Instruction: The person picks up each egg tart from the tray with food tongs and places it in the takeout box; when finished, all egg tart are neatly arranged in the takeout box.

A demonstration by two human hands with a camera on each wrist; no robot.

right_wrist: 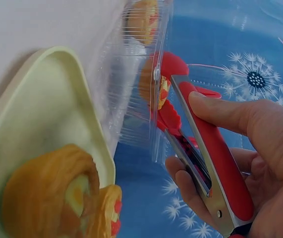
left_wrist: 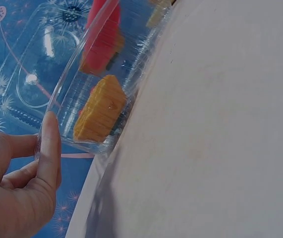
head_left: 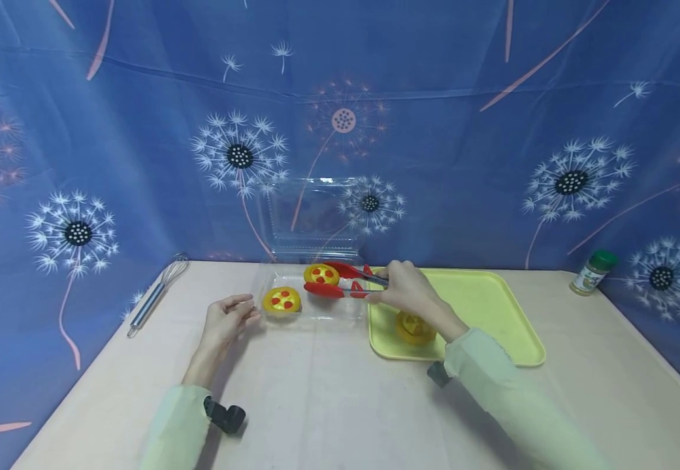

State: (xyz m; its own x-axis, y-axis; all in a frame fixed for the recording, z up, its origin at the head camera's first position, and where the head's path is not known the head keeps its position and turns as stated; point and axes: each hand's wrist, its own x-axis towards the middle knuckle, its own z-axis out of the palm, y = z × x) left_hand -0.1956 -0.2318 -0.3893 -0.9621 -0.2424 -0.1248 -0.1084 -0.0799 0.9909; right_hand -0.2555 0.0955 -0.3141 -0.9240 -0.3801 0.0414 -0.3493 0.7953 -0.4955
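Observation:
My left hand (head_left: 225,323) pinches the left rim of a clear plastic clamshell box (head_left: 340,312), its lid standing up behind. Inside lies a toy mini pizza (head_left: 282,300) with red toppings, near that hand. A second mini pizza (head_left: 321,271) sits further back in the box, between the red tips of a pair of tongs (right_wrist: 215,153). My right hand (head_left: 410,290) grips these tongs by their handles from the right. Whether the tips press on the pizza is hard to tell; in the right wrist view they stand on both sides of it.
A yellow tray (head_left: 486,307) lies right of the box. On it are a round toy pastry (right_wrist: 52,193) and, beside that, one with red toppings (right_wrist: 112,210). A whisk (head_left: 156,297) rests at the left, a green-capped jar (head_left: 594,272) at the right. A blue curtain hangs behind.

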